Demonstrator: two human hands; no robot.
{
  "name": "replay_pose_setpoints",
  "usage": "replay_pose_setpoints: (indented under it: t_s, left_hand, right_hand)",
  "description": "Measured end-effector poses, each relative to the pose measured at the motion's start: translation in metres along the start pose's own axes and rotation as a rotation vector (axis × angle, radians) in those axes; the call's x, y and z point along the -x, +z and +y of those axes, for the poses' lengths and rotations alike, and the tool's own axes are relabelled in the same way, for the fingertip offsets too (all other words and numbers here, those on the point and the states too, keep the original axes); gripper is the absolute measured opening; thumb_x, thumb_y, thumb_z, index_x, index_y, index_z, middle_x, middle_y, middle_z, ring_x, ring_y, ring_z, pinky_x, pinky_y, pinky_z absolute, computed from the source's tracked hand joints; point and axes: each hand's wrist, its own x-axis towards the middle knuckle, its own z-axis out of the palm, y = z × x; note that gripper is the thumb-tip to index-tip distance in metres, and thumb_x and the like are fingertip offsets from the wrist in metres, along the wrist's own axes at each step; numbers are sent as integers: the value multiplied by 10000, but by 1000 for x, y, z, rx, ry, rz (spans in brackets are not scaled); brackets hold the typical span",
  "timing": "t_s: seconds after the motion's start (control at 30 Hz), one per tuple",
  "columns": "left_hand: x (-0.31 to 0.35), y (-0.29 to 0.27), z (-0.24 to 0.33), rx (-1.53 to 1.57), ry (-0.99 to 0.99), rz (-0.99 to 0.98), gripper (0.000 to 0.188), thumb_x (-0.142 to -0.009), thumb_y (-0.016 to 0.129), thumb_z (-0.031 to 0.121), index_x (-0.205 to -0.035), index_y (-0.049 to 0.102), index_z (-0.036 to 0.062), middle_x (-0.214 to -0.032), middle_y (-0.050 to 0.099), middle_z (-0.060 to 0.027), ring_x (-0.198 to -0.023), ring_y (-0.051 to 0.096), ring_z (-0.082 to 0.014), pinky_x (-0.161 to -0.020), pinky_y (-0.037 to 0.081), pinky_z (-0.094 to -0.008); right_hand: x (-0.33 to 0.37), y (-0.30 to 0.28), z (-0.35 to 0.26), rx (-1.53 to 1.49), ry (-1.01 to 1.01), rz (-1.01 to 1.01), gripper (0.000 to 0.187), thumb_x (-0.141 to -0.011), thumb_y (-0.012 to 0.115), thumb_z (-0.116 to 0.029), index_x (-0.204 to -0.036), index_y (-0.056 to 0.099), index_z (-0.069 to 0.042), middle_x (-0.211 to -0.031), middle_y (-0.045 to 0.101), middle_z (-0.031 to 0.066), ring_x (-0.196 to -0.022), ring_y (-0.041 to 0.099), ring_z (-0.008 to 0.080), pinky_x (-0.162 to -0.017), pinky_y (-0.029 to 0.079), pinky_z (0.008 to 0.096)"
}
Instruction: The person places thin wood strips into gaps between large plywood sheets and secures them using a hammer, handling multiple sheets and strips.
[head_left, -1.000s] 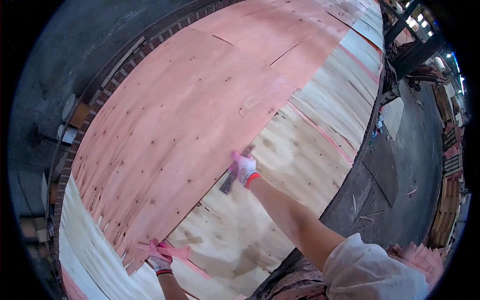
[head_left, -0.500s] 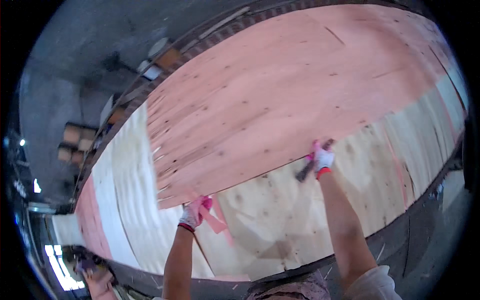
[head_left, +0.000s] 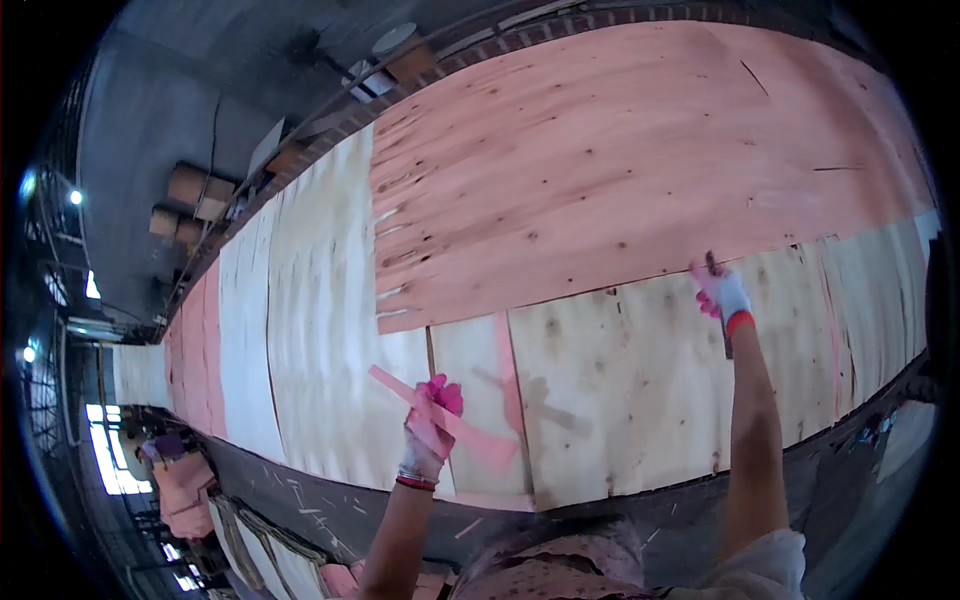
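Note:
My left hand (head_left: 432, 425), in a white glove with pink fingers, is closed around a thin pink strip of wood veneer (head_left: 478, 437). It is raised above pale veneer sheets (head_left: 620, 400), and the strip sticks out on both sides of the fist. Farther right, my right hand (head_left: 724, 294), gloved alike, grips a dark, narrow hand tool (head_left: 712, 262); its exact kind cannot be made out. That hand is near the seam where a large pink veneer sheet (head_left: 600, 190) meets the pale ones. Another pink strip (head_left: 508, 370) lies between pale pieces, right of my left hand.
The veneer-covered surface stretches across the view, with a dark rim along its far side. Beyond it stand a round-topped container (head_left: 398, 40) and brown boxes (head_left: 200, 192). At the lower left, a person (head_left: 165, 445) is near stacked pink sheets (head_left: 187, 495). Scraps litter the floor (head_left: 300, 495).
My left hand has come away from the pink sheet's edge, lifting the strip with it. My right hand has moved right along the seam with the tool. The view has shifted.

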Motion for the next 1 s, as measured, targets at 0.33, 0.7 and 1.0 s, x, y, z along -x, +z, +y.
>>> replay_pose_setpoints:
  t_s: [0.33,0.7,1.0]
  left_hand:
    - [22,-50,69,123,239,-48,503,-948,505,445,-1279,465,68,-1087,599,-99,-978,585,-198,-883,485,-334]
    - [67,-231,147,-227,573,110,726,-969,502,325,-1502,41,146,-1508,244,-66,-1350,309,-213,-1092,302,-380]
    - [40,-285,217,-590,579,-43,653,-931,538,307,-1453,211,92,-1406,396,-131,-1300,387,-227,-997,386,-377]
  right_hand:
    - [316,270,49,-487,-80,-879,396,-877,617,-61,-1247,500,20,-1005,650,126,-875,666,225,-755,559,324]
    - [433,408,14,-191,-369,-522,192,-842,635,-48,-1032,644,-22,-819,645,10,-697,592,76,-647,497,224]
    - [441,443,-30,63,-623,-525,227,-821,660,-26,-1043,634,17,-876,662,38,-825,613,78,-744,514,235]
